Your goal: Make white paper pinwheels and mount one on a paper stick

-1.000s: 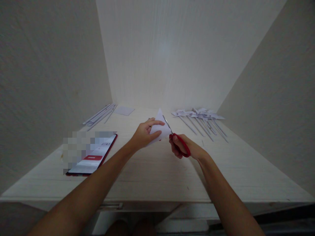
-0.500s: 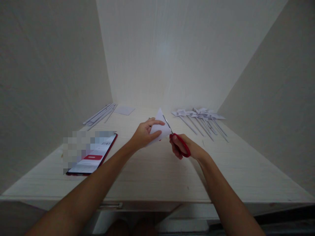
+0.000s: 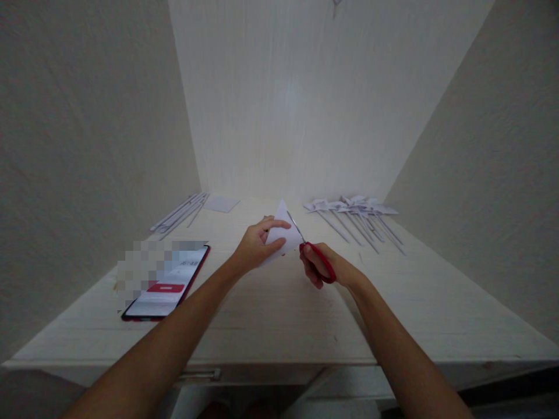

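Observation:
My left hand grips a white sheet of paper between its thumb and fingers, above the middle of the table. One pointed corner of the sheet stands up away from me. Around the red handles of a pair of scissors my right hand is closed. The metal blades point up and to the left, along the right edge of the paper. Whether they are cutting into it at this instant I cannot tell.
A phone in a red case lies at left, partly blurred out. Behind it are several rolled paper sticks and a square sheet. Paper pinwheels on sticks are piled at the back right. Walls enclose the table on three sides.
The whole view has shifted slightly, so the table sits a little lower in the picture. Both hands keep their holds on the paper and the scissors, nearly unmoved.

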`<state>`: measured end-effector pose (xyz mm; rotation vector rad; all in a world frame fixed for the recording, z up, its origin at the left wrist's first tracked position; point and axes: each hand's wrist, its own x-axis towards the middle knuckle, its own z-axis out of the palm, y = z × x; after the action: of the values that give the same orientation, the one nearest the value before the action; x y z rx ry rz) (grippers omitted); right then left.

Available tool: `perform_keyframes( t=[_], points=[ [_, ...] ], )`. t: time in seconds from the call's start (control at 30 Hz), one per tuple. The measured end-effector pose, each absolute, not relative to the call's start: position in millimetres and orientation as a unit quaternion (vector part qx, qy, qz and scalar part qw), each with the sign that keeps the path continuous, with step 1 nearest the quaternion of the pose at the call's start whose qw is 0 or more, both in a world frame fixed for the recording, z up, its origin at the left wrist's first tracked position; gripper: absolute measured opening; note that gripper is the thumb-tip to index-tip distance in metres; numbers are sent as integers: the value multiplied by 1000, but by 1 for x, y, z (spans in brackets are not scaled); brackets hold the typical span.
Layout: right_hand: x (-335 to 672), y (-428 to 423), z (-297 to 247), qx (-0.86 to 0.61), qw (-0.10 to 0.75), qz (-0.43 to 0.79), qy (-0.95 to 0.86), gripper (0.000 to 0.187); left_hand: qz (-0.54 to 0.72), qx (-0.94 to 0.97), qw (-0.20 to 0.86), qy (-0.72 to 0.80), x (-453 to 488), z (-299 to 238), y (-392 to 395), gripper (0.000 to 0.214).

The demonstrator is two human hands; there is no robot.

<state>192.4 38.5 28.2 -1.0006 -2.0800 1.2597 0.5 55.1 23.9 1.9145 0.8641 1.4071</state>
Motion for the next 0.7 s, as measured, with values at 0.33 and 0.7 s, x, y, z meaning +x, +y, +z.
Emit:
perform_keyframes(
  t=[0.33,0.7],
  points=[
    [193,40,25,-359,259,471,-763,47,527,679,412,303,4,26,51,30],
    [194,39,29,-297,267,562,-724,49,542,646,465,271,5,25,51,45]
  ],
)
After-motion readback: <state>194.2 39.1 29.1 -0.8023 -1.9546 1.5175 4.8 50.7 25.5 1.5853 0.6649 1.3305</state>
